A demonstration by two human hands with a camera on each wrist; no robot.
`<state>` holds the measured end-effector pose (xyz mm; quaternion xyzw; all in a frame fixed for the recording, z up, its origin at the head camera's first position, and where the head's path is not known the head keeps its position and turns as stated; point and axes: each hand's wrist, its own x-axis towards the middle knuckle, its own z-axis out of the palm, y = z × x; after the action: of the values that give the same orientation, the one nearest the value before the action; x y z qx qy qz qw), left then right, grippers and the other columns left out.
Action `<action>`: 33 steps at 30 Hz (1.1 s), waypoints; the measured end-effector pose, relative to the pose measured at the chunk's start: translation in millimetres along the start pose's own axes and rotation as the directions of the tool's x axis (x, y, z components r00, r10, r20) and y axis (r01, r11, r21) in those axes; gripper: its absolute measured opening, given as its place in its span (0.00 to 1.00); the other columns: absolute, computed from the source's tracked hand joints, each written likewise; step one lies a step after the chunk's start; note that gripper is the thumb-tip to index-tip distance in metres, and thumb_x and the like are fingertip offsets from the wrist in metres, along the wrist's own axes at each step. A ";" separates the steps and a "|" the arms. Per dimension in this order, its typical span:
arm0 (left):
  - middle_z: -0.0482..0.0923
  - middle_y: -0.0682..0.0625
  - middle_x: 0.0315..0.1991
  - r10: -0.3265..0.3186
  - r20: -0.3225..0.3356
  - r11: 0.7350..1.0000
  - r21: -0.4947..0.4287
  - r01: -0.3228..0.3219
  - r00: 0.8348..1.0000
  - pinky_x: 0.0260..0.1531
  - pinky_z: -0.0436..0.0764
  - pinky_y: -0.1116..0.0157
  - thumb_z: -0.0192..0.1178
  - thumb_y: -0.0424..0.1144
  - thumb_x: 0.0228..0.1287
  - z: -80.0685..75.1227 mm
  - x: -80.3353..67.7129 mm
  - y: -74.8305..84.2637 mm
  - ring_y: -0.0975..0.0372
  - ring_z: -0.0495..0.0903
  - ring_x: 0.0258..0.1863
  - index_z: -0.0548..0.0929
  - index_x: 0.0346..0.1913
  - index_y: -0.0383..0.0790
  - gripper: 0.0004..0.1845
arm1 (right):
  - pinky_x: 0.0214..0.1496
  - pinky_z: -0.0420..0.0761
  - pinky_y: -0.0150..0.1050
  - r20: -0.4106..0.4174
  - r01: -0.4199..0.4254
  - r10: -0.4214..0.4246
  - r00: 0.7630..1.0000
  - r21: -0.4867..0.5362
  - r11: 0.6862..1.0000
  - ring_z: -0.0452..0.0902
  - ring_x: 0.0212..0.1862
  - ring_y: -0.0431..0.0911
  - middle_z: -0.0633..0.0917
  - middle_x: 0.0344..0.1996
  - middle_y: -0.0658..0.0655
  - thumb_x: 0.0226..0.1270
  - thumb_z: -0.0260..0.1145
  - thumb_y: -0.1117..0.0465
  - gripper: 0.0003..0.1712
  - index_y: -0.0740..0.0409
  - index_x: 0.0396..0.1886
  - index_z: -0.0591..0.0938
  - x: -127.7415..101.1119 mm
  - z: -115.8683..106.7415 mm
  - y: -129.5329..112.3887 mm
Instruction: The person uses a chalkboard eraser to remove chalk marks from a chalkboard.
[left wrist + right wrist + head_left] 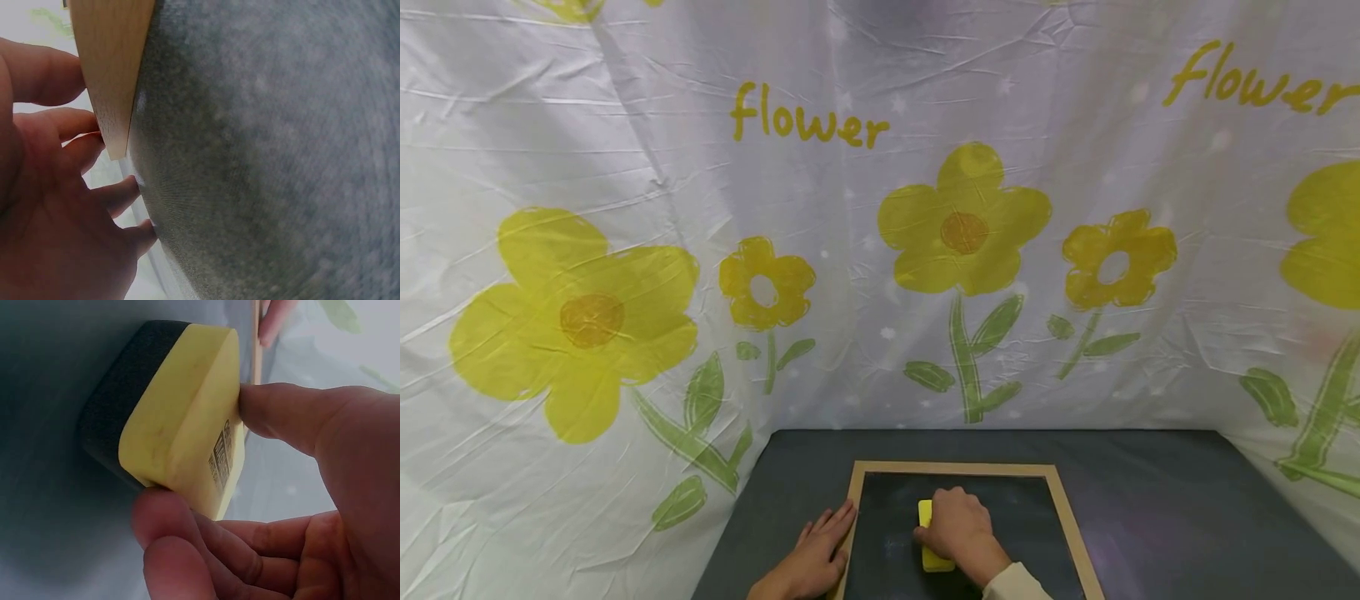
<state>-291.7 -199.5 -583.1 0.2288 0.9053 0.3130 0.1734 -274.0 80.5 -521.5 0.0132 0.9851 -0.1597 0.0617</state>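
In the head view a chalkboard (880,500) with a light wooden frame (955,468) lies on the dark table. My right hand (958,525) grips a yellow eraser (937,563) over the middle of the board. In the right wrist view the eraser (181,406) shows a black felt underside facing the board and printing on its yellow back; thumb and fingertips pinch its opposite sides. My left hand (812,557) rests along the frame's left side with fingers extended. Up close in the left wrist view, thumb and fingertips of that hand (56,194) touch the wooden edge and the table.
A dark grey table (1157,508) extends around the board. Behind it and at both sides hangs a pale cloth (850,192) printed with yellow flowers and the word "flower". Faint whitish marks show on the board left of the eraser.
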 end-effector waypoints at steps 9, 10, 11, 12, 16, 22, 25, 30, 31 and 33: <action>0.51 0.38 0.90 -0.010 0.012 1.000 0.004 0.010 1.000 0.75 0.45 0.20 0.54 0.38 0.83 0.2 2.7 -2.4 0.27 0.48 0.86 0.60 0.88 0.39 0.36 | 0.36 0.88 0.51 -0.016 -0.029 0.029 0.999 0.008 1.000 0.81 0.31 0.51 0.81 0.31 0.57 0.61 0.84 0.40 0.30 0.61 0.45 0.88 -7.6 -11.1 25.8; 0.52 0.38 0.90 -0.014 0.013 1.000 0.004 0.013 1.000 0.75 0.45 0.20 0.55 0.38 0.83 0.3 3.1 -2.8 0.27 0.48 0.86 0.60 0.88 0.39 0.36 | 0.36 0.87 0.51 -0.016 -0.031 0.031 0.999 0.012 0.999 0.80 0.30 0.51 0.81 0.31 0.57 0.61 0.84 0.40 0.29 0.61 0.45 0.88 -8.4 -12.1 28.8; 0.51 0.38 0.90 -0.017 0.014 1.000 0.006 0.017 1.000 0.75 0.45 0.20 0.55 0.38 0.83 0.5 3.5 -3.3 0.27 0.48 0.86 0.60 0.88 0.39 0.36 | 0.36 0.87 0.51 -0.017 -0.034 0.035 0.999 0.011 0.999 0.80 0.30 0.51 0.81 0.31 0.57 0.61 0.84 0.40 0.30 0.61 0.45 0.88 -8.7 -12.7 31.8; 0.51 0.39 0.90 -0.020 0.016 1.000 0.004 0.020 1.000 0.76 0.45 0.20 0.55 0.38 0.83 0.3 3.6 -3.7 0.27 0.48 0.86 0.60 0.88 0.39 0.36 | 0.36 0.87 0.51 -0.016 -0.038 0.038 0.999 0.011 0.999 0.80 0.31 0.51 0.81 0.31 0.57 0.61 0.84 0.40 0.30 0.61 0.45 0.88 -9.1 -13.5 34.7; 0.51 0.38 0.90 -0.022 0.018 1.000 0.003 0.022 1.000 0.75 0.45 0.20 0.55 0.38 0.82 1.0 4.3 -4.4 0.27 0.48 0.86 0.61 0.88 0.39 0.36 | 0.36 0.86 0.51 -0.010 -0.056 0.056 0.998 -0.001 0.998 0.81 0.32 0.52 0.81 0.32 0.58 0.61 0.83 0.39 0.32 0.61 0.47 0.88 -10.6 -17.2 46.7; 0.51 0.38 0.90 -0.011 0.015 1.000 -0.012 0.012 1.000 0.75 0.45 0.20 0.55 0.38 0.82 1.0 2.8 -4.9 0.26 0.47 0.85 0.60 0.88 0.38 0.36 | 0.33 0.84 0.50 0.000 -0.074 0.074 0.997 -0.016 0.997 0.80 0.30 0.52 0.81 0.31 0.58 0.62 0.82 0.37 0.33 0.62 0.46 0.87 -13.7 -24.7 64.5; 0.51 0.37 0.90 -0.004 0.012 1.000 -0.022 0.004 1.000 0.75 0.44 0.19 0.55 0.38 0.82 0.8 1.5 -4.4 0.26 0.46 0.85 0.60 0.88 0.38 0.36 | 0.33 0.84 0.49 0.011 -0.092 0.092 0.996 -0.022 0.996 0.80 0.29 0.51 0.81 0.30 0.57 0.62 0.82 0.36 0.33 0.62 0.44 0.87 -14.1 -27.8 72.2; 0.51 0.36 0.89 0.008 0.007 1.000 -0.030 -0.008 1.000 0.74 0.44 0.19 0.55 0.39 0.83 -0.1 -0.2 -2.9 0.26 0.46 0.85 0.60 0.88 0.37 0.36 | 0.35 0.85 0.49 0.009 -0.116 0.116 0.993 -0.029 0.993 0.80 0.29 0.50 0.82 0.29 0.57 0.62 0.82 0.37 0.33 0.63 0.43 0.87 -16.0 -32.1 86.8; 0.51 0.37 0.89 0.008 0.007 0.999 -0.031 -0.008 1.000 0.74 0.44 0.19 0.55 0.39 0.83 -0.2 -0.3 -2.7 0.25 0.46 0.85 0.60 0.88 0.37 0.36 | 0.35 0.85 0.49 0.008 -0.115 0.115 0.993 -0.030 0.993 0.80 0.29 0.50 0.82 0.29 0.57 0.62 0.82 0.38 0.33 0.64 0.43 0.87 -16.6 -33.0 90.2; 0.51 0.36 0.89 0.010 0.008 1.000 -0.028 -0.010 1.000 0.74 0.44 0.19 0.55 0.39 0.83 -0.4 -0.6 -2.5 0.25 0.47 0.85 0.60 0.88 0.37 0.36 | 0.35 0.84 0.49 0.010 -0.124 0.124 0.992 -0.028 0.992 0.80 0.30 0.50 0.82 0.29 0.57 0.63 0.82 0.38 0.32 0.64 0.43 0.86 -18.3 -35.5 96.7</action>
<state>-292.2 -201.8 -584.2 0.2321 0.8991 0.3255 0.1785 -255.5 183.4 -516.0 0.0725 0.9841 -0.1424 0.0773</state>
